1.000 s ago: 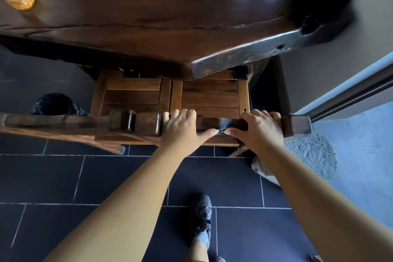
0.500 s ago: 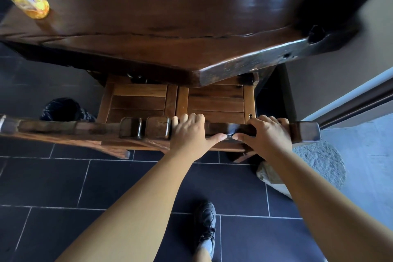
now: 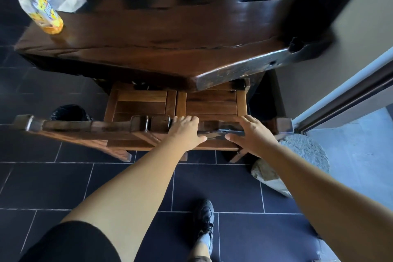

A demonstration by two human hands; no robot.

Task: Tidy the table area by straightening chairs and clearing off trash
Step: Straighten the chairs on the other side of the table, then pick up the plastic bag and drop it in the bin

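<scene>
Two dark wooden chairs stand side by side, their slatted seats tucked under the heavy wooden table (image 3: pixel 170 49). Both my hands lie on the top rail of the right chair (image 3: pixel 282 124). My left hand (image 3: pixel 185 132) has its fingers over the rail's far side and its thumb on the near side. My right hand (image 3: pixel 253 132) holds the same rail a little further right. The left chair (image 3: pixel 74 126) is untouched. On the table's far left stand a plastic bottle with a yellow label (image 3: pixel 40 8) and a crumpled white wrapper (image 3: pixel 68 2).
A black bin bag (image 3: pixel 70 112) sits on the dark tiled floor behind the left chair. A large pale stone (image 3: pixel 302 159) lies at the right by the wall and a sliding door track (image 3: pixel 344 100). My shoe (image 3: pixel 205 219) is below the chairs.
My view has lifted, so more of the table top, the bottle and the wrapper show. Both hands stay on the right chair's rail, with fingers lying flatter than before.
</scene>
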